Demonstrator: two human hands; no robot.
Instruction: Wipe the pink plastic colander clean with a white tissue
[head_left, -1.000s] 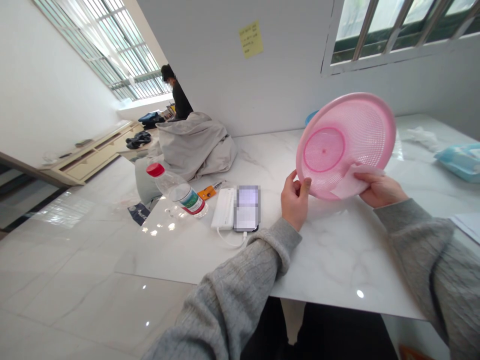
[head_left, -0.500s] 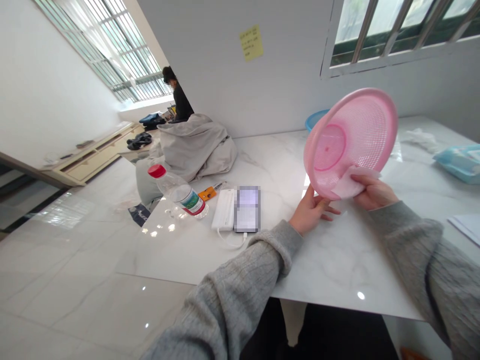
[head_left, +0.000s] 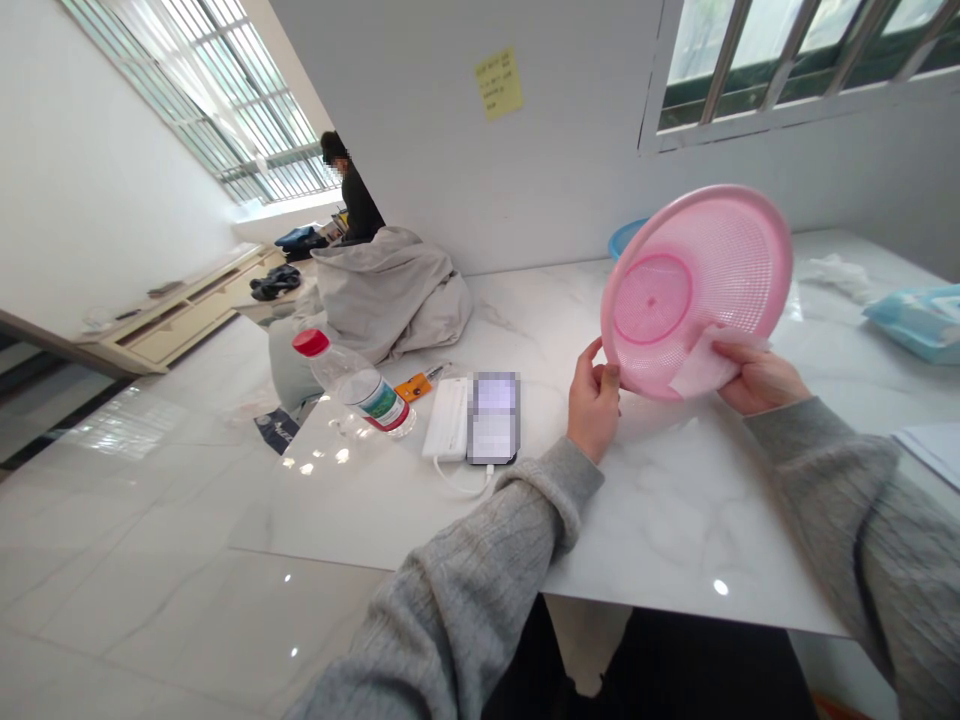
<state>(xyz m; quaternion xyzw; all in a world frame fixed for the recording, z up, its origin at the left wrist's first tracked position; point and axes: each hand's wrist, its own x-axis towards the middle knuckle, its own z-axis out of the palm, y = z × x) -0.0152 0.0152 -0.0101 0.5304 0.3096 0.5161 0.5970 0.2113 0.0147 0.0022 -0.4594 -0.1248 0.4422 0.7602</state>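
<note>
A pink mesh plastic basket (head_left: 731, 265) is held tilted above the white marble-patterned table (head_left: 675, 520), its open side turned toward me. My left hand (head_left: 594, 408) is closed on the lower left of its rim, with the thumb on the near side. My right hand (head_left: 765, 382) pinches a white wipe (head_left: 702, 364) and presses it over the lower rim and inner wall. Part of a blue basin (head_left: 626, 238) shows behind the pink basket; the rest is hidden.
Left of my hands lie a phone (head_left: 493, 418), a white power bank (head_left: 447, 418) with a cable, an orange item (head_left: 414, 387) and a tilted-looking water bottle (head_left: 367, 395). Grey cloth (head_left: 397, 290) sits behind. A blue wipes pack (head_left: 919, 322) lies right. Another person (head_left: 361, 205) is far off.
My left hand has shifted up and left, from under the basket's lower edge to a closed grip on its rim. The basket has turned slightly to face me more. The right hand keeps the wipe.
</note>
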